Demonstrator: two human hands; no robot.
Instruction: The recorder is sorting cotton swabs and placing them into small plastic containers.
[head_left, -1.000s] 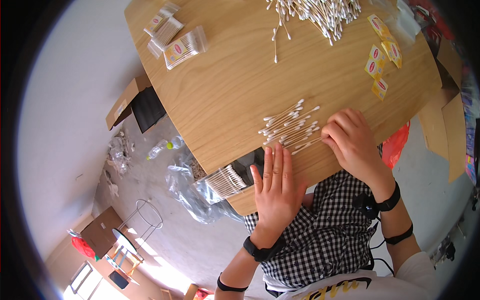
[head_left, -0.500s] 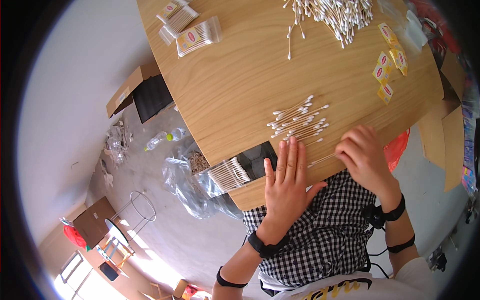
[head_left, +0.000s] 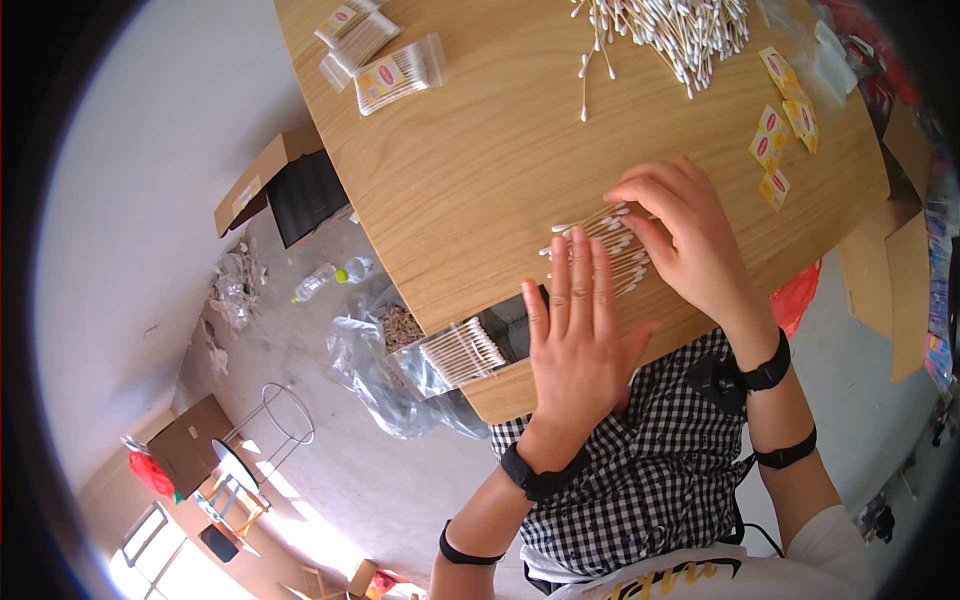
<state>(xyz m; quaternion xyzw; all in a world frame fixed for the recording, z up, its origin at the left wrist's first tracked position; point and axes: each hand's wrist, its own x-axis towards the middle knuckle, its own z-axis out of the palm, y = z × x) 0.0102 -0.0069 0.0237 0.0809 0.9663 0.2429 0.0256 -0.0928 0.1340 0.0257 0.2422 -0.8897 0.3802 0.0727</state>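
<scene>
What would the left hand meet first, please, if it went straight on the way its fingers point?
The left hand would probably meet the small pile of thin, tan-stemmed, white-tipped cotton swabs first; depth is unclear, so it may already be touching them.

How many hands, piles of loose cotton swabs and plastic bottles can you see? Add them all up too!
Hands: 2
Loose swab piles: 2
Plastic bottles: 2
Total: 6
</scene>
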